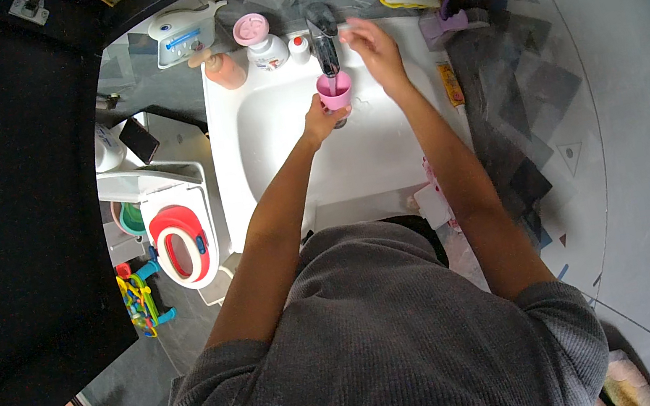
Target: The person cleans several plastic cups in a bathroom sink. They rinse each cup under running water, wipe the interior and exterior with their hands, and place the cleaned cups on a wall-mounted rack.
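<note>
A pink cup is held under the dark faucet by my left hand, its fingers wrapped round the near left side. Water seems to run from the spout into the cup. To the right of the faucet, my right hand is raised with fingers apart and slightly blurred, holding nothing. The white sink lies below both hands. Left of the faucet, a small white bottle with a red cap stands on the rim beside a white pump bottle with a pink top.
A peach pump bottle stands at the sink's back left corner. A yellow-orange tube lies along the right rim. Whale-shaped holders hang on the tiled wall, with purple items at right. A toilet with a red child seat is at left.
</note>
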`<action>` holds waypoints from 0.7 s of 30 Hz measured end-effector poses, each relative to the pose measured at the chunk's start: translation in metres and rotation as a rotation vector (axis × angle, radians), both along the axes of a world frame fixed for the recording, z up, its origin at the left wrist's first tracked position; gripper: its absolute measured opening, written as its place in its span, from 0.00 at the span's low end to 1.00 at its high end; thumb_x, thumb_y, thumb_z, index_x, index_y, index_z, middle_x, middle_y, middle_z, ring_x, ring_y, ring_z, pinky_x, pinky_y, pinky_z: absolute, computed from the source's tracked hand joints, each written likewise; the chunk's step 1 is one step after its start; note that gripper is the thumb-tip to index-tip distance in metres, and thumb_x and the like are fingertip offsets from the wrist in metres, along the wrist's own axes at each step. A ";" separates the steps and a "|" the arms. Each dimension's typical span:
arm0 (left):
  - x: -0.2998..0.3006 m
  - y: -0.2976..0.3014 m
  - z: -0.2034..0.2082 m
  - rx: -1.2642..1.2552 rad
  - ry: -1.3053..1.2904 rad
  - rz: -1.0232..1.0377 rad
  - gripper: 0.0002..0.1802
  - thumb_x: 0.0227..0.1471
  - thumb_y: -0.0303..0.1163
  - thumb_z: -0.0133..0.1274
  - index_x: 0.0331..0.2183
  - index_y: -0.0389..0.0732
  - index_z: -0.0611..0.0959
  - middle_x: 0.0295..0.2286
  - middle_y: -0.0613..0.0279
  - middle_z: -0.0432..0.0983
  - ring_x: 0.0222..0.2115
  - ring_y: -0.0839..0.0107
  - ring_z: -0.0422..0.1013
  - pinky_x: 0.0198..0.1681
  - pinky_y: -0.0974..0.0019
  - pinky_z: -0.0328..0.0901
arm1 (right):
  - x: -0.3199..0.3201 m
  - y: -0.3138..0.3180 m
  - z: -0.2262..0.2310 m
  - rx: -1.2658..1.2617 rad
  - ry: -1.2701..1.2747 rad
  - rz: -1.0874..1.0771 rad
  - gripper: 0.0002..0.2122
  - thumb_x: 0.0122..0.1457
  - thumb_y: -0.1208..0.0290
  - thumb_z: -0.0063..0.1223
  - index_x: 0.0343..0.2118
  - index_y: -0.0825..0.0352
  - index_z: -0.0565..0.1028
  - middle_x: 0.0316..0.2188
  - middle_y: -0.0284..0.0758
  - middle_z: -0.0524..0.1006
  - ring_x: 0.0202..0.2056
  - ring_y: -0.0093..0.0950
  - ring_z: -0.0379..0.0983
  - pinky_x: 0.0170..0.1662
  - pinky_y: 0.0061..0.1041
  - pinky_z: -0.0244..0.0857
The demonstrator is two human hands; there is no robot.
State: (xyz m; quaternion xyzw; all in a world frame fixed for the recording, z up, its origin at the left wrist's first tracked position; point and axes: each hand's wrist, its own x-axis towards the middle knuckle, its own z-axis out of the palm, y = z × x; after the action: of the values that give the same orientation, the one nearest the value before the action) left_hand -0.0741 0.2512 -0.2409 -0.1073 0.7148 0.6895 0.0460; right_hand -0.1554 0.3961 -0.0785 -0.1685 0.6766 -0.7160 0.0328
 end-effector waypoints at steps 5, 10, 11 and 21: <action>0.004 -0.008 0.015 0.030 -0.116 -0.099 0.32 0.44 0.41 0.62 0.47 0.36 0.68 0.39 0.59 0.72 0.39 0.70 0.70 0.43 0.67 0.66 | 0.033 0.004 -0.074 0.530 0.485 -0.094 0.09 0.52 0.70 0.54 0.36 0.66 0.74 0.38 0.40 0.75 0.40 0.36 0.72 0.45 0.32 0.65; 0.008 0.002 0.029 0.076 -0.227 -0.041 0.29 0.53 0.52 0.50 0.45 0.35 0.71 0.34 0.59 0.74 0.34 0.71 0.70 0.38 0.68 0.65 | 0.036 -0.007 -0.102 0.520 0.177 0.002 0.13 0.53 0.65 0.52 0.39 0.68 0.73 0.41 0.46 0.73 0.43 0.42 0.70 0.49 0.33 0.63; 0.008 0.007 0.026 0.038 -0.192 -0.002 0.30 0.54 0.54 0.46 0.44 0.35 0.72 0.33 0.58 0.74 0.34 0.71 0.70 0.37 0.68 0.65 | 0.037 -0.013 -0.101 0.488 0.073 -0.015 0.12 0.55 0.65 0.50 0.38 0.68 0.73 0.37 0.46 0.74 0.40 0.43 0.71 0.45 0.35 0.64; -0.047 0.002 0.004 -0.201 -0.095 0.047 0.28 0.59 0.51 0.34 0.38 0.34 0.74 0.26 0.53 0.75 0.23 0.66 0.74 0.27 0.65 0.70 | 0.033 -0.009 -0.097 0.510 -0.100 -0.049 0.17 0.61 0.58 0.44 0.25 0.70 0.69 0.17 0.38 0.69 0.22 0.27 0.63 0.29 0.29 0.60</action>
State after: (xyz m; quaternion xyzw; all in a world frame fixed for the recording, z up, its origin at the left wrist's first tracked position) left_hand -0.1211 0.2534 -0.2372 -0.1606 0.7747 0.6093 0.0527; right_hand -0.1229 0.3871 -0.1755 -0.1029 0.8366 -0.5305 0.0902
